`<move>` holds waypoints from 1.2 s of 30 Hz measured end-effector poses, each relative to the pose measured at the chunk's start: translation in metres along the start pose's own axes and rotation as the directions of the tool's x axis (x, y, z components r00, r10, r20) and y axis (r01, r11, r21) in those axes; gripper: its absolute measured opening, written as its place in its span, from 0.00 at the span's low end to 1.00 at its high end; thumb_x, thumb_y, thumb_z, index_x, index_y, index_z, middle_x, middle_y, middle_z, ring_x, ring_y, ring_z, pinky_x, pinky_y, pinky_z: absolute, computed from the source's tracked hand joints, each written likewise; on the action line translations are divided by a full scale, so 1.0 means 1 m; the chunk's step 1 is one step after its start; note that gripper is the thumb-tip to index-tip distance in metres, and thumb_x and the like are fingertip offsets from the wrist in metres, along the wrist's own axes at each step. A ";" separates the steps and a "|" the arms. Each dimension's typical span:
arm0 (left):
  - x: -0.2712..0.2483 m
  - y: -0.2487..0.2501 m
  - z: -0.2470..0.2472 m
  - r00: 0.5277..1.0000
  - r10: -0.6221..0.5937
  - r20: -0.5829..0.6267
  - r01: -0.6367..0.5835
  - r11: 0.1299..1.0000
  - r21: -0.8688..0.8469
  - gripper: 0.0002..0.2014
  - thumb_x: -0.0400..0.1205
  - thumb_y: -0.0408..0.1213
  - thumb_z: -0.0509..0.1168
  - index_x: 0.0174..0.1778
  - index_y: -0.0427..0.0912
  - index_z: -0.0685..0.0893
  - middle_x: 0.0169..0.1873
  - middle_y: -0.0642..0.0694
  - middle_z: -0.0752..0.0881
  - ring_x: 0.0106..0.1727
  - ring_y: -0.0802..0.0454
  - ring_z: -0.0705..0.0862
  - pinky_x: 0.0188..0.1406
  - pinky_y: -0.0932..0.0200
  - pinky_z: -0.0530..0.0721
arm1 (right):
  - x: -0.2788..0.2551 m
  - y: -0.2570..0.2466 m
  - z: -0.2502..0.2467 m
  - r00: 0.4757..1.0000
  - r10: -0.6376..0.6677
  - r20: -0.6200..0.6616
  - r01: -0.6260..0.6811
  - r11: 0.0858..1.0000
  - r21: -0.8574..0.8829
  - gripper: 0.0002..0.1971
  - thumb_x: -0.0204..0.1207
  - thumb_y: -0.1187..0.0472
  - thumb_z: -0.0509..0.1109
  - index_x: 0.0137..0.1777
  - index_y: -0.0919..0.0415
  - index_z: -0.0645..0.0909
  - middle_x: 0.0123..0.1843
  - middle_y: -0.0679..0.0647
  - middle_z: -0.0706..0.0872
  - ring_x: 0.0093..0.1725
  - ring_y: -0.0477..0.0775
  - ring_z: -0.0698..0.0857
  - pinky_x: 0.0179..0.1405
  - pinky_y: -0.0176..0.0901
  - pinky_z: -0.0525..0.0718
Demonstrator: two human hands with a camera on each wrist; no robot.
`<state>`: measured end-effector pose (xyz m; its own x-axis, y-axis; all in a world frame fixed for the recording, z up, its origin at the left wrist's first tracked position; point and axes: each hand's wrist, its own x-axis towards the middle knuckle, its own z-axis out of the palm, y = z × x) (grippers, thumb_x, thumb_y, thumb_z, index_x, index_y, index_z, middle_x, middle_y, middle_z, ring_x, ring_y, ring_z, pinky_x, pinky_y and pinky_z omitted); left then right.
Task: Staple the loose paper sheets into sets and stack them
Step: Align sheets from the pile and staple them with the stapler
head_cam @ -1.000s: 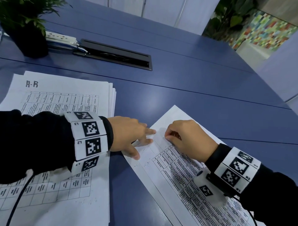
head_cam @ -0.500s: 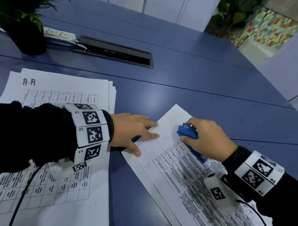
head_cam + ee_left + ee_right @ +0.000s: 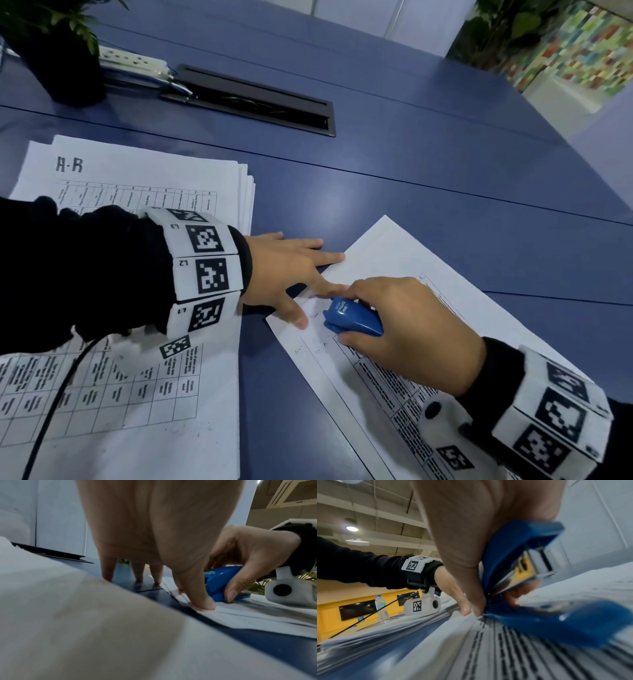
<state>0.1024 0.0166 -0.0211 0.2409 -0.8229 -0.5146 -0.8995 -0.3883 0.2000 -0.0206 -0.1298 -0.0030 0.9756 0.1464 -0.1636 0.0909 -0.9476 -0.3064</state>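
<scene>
Sheets point(image 3: 394, 274) edge pinned by flat left hand point(image 3: 281, 270); right hand point(image 3: 404, 325) grips stapler point(image 3: 352, 317).

Blue stapler point(image 3: 354, 317) on angled printed sheets point(image 3: 394, 260), seemingly several; thick paper stack point(image 3: 144, 171) left.

An office meeting room.

A long blue table point(image 3: 411, 164) has a built-in cable hatch point(image 3: 253, 99) and a power strip point(image 3: 133, 58); printed forms point(image 3: 137, 178) lie stacked on it, potted plants point(image 3: 51, 44) stand nearby, and a ceiling air-conditioning unit point(image 3: 291, 494) shows overhead.
</scene>
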 end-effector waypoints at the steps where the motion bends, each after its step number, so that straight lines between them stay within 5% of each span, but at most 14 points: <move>1: 0.000 0.000 0.000 1.000 -0.001 -0.001 0.001 1.000 0.004 0.32 0.81 0.55 0.61 0.78 0.71 0.53 0.82 0.62 0.37 0.83 0.53 0.35 0.78 0.35 0.50 | 0.001 -0.001 0.001 1.000 -0.010 0.002 0.010 1.000 -0.008 0.14 0.71 0.50 0.73 0.55 0.48 0.81 0.46 0.46 0.86 0.42 0.46 0.78 0.37 0.31 0.69; 7: 0.001 0.000 0.001 1.000 0.001 -0.009 -0.001 1.000 0.014 0.30 0.81 0.56 0.61 0.78 0.70 0.56 0.82 0.61 0.37 0.83 0.52 0.36 0.78 0.35 0.50 | 0.008 -0.001 0.001 0.999 -0.032 0.025 0.033 0.999 -0.033 0.18 0.71 0.47 0.71 0.62 0.45 0.81 0.50 0.45 0.86 0.48 0.46 0.81 0.48 0.39 0.77; 14: 0.001 0.000 0.001 1.000 0.010 -0.014 -0.010 1.000 0.017 0.29 0.81 0.57 0.61 0.77 0.71 0.58 0.82 0.61 0.37 0.83 0.51 0.36 0.78 0.34 0.51 | 0.011 -0.003 0.004 0.999 -0.045 0.028 0.046 0.999 -0.015 0.16 0.70 0.49 0.71 0.57 0.48 0.82 0.48 0.47 0.87 0.46 0.49 0.82 0.46 0.42 0.78; 22: 0.002 0.001 0.001 1.000 0.003 -0.014 -0.003 1.000 0.009 0.28 0.80 0.56 0.62 0.76 0.69 0.62 0.81 0.61 0.36 0.83 0.52 0.36 0.78 0.34 0.52 | 0.004 -0.004 0.012 0.981 -0.189 -0.040 0.185 0.980 -0.079 0.17 0.67 0.53 0.70 0.56 0.54 0.76 0.40 0.50 0.84 0.36 0.57 0.83 0.30 0.50 0.82; 26: 0.003 0.001 0.001 1.000 -0.005 -0.009 0.005 1.000 0.003 0.26 0.80 0.56 0.63 0.75 0.69 0.65 0.81 0.61 0.36 0.83 0.52 0.36 0.79 0.33 0.53 | 0.005 -0.004 0.012 0.956 -0.286 -0.063 0.277 0.953 -0.125 0.15 0.62 0.58 0.70 0.46 0.55 0.70 0.36 0.49 0.81 0.28 0.57 0.80 0.20 0.45 0.78; 32: 0.002 0.002 0.000 1.000 -0.011 -0.004 0.011 1.000 0.013 0.26 0.80 0.57 0.61 0.75 0.67 0.66 0.81 0.61 0.36 0.83 0.53 0.36 0.78 0.34 0.54 | 0.009 -0.006 0.011 0.909 -0.414 -0.045 0.390 0.885 -0.254 0.19 0.55 0.69 0.68 0.39 0.54 0.63 0.33 0.51 0.77 0.25 0.57 0.74 0.14 0.42 0.70; 36: 0.001 0.003 -0.001 1.000 -0.013 -0.006 0.013 1.000 0.023 0.25 0.81 0.57 0.62 0.75 0.67 0.66 0.81 0.61 0.36 0.83 0.53 0.36 0.78 0.34 0.55 | 0.010 -0.006 0.009 0.930 -0.367 -0.006 0.357 0.908 -0.219 0.17 0.56 0.67 0.69 0.40 0.54 0.67 0.33 0.49 0.78 0.25 0.56 0.75 0.15 0.44 0.72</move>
<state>0.1005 0.0144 -0.0205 0.2548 -0.8202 -0.5122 -0.9044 -0.3896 0.1740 -0.0136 -0.1197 -0.0112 0.8754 0.4822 -0.0337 0.4745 -0.8705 -0.1308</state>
